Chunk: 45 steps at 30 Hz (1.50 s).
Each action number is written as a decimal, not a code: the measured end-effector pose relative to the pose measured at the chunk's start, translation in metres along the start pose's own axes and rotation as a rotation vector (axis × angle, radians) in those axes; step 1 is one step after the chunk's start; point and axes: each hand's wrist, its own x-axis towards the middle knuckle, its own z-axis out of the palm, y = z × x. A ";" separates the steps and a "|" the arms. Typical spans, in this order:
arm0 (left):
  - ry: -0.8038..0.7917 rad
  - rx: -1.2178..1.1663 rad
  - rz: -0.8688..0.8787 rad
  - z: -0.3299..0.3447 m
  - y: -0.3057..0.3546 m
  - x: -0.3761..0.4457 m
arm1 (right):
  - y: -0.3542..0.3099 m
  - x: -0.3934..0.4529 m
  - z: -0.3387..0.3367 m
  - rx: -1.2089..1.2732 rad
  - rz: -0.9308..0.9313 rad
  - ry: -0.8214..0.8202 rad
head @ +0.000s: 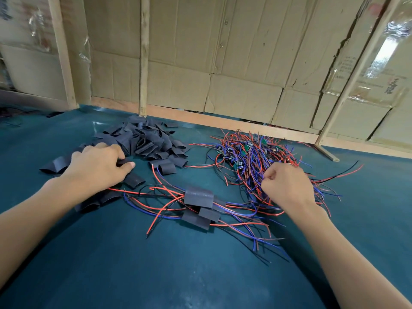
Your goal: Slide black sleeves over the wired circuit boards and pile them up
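Dark teal-green table top (200, 275) over the whole lower frame, plain, with pale shiny patches. Matte black sleeves (147, 141) heaped at upper left of centre, without pattern. Red, blue and black wires (247, 166) tangled at right of centre, with small green circuit boards (246, 148) and black parts among them. Black sleeved boards (198, 197) at centre, faint grey print on the top one, same red, blue and black wires out of both ends. Tan-brown cardboard wall (223, 63) across the top, darker creases, pale wooden posts (143, 54), dark printed characters at far right.
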 end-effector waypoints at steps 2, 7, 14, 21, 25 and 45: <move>-0.014 -0.006 -0.012 -0.001 0.002 0.000 | 0.000 0.003 0.001 -0.013 -0.064 0.237; 0.010 -0.157 -0.003 -0.006 0.003 -0.001 | -0.020 0.016 0.035 0.253 -0.208 -0.006; 0.010 -0.188 -0.047 -0.012 0.004 0.000 | -0.030 0.050 0.043 -0.035 -0.071 -0.149; 0.196 -0.158 0.049 -0.017 -0.002 0.000 | -0.042 0.059 0.023 0.059 0.105 -0.198; 0.345 -0.228 0.190 -0.020 0.004 -0.004 | -0.039 0.060 -0.014 0.139 0.077 -0.200; 0.346 -0.759 0.589 -0.037 0.082 -0.087 | -0.053 -0.031 -0.042 1.750 -0.086 -0.017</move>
